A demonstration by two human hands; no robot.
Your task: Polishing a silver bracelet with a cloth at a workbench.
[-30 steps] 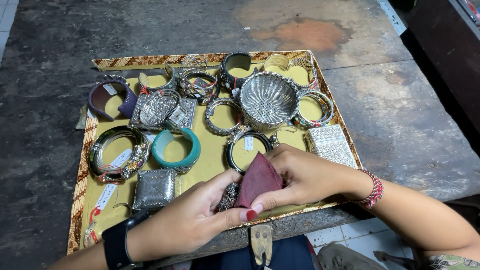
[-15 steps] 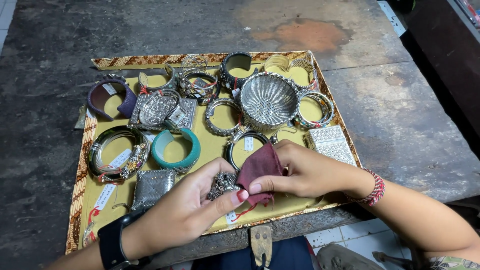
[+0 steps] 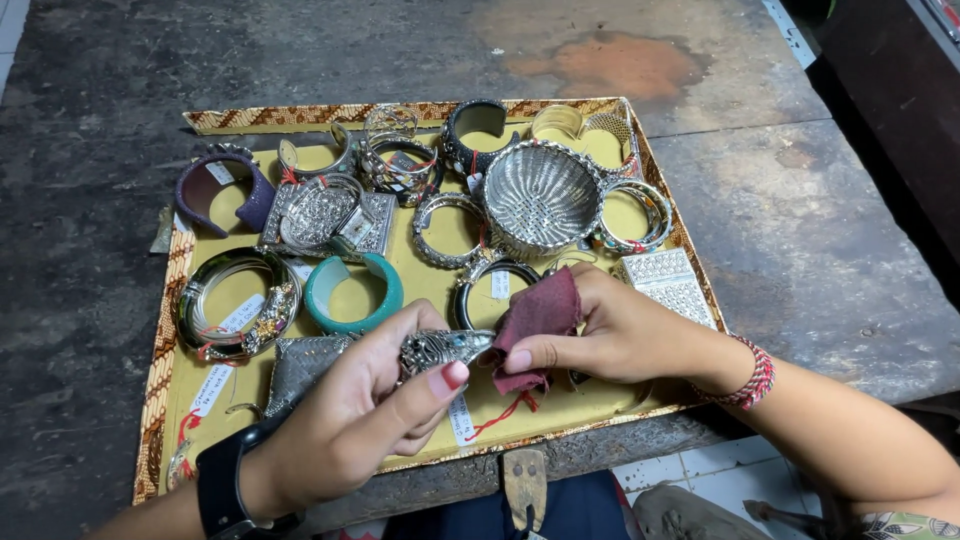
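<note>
You are sitting at a dark tabletop [image 3: 800,230] with a yellow tray [image 3: 440,265] full of bangles. Over its near edge, your left hand [image 3: 350,420] is gripping a silver bracelet [image 3: 440,347]. Your right hand [image 3: 620,330] is pinching a dark red cloth [image 3: 535,320] against it.

Left hand [image 3: 350,420] gripping silver bangle [image 3: 440,348], right hand [image 3: 610,325] with maroon cloth [image 3: 535,315] over tray [image 3: 165,330].
</note>
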